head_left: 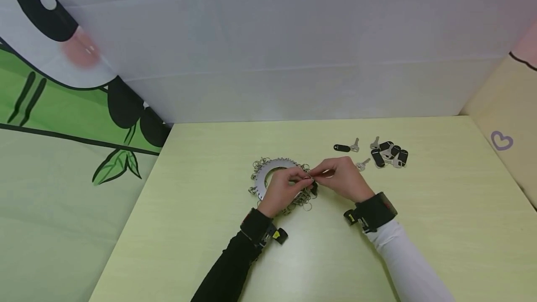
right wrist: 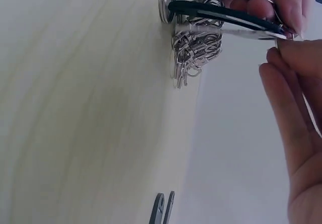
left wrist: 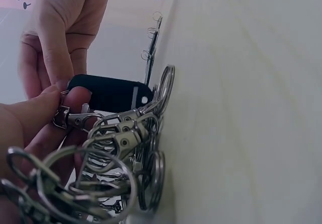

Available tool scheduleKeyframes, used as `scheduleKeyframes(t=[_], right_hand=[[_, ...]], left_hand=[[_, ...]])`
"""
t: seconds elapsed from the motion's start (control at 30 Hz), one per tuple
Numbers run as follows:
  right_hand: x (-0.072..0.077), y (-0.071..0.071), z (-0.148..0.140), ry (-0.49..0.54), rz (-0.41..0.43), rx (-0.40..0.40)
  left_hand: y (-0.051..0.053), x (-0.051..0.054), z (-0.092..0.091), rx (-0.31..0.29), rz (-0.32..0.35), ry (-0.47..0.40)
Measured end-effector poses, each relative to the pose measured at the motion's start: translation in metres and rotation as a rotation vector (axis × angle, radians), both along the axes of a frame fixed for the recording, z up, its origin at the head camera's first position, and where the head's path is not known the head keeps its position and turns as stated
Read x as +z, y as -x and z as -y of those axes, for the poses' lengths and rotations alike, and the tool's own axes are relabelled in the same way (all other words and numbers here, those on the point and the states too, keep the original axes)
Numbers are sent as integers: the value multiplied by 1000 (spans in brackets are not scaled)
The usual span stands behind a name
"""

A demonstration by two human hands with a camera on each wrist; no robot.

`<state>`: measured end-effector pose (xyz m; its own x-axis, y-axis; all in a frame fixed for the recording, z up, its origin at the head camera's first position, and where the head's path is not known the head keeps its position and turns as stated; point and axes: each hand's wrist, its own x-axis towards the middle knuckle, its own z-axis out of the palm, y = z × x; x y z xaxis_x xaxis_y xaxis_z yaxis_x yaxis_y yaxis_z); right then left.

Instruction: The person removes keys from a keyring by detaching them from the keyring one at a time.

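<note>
A round, pale ring-shaped plate (head_left: 261, 178) lies on the table, with many metal swivel clasps and split rings (left wrist: 123, 141) around its edge. My left hand (head_left: 282, 190) is over its right side, thumb and fingers pinching a split ring by its clasp (left wrist: 63, 117). From the right, my right hand (head_left: 345, 180) pinches the same small ring, its fingertips meeting the left ones. A black key tag (left wrist: 110, 92) hangs at this spot, and a thin silver strip, probably a key (right wrist: 246, 32), lies along it in the right wrist view. Fingers partly hide the ring.
Behind my right hand lie a loose black-tagged key (head_left: 341, 147), a single key (head_left: 361, 165) and a pile of several keys with black tags (head_left: 390, 154). A white wall sheet (head_left: 293, 92) stands at the table's back edge.
</note>
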<state>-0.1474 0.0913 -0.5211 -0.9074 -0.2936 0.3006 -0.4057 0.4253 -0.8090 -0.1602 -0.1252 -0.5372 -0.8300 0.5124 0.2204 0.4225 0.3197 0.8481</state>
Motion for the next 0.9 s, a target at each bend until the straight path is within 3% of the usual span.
scheduleKeyframes(t=[0.2,0.6,0.9], right_hand=[[-2,1,2,-34,-66,30],[-2,2,-2,-8,16,0],[1,1,1,-69,14,-52]], left_hand=[[0,0,1,-4,-13,-5],[1,-1,0,-7,-25,-11],[1,1,-2,-6,-10,-12]])
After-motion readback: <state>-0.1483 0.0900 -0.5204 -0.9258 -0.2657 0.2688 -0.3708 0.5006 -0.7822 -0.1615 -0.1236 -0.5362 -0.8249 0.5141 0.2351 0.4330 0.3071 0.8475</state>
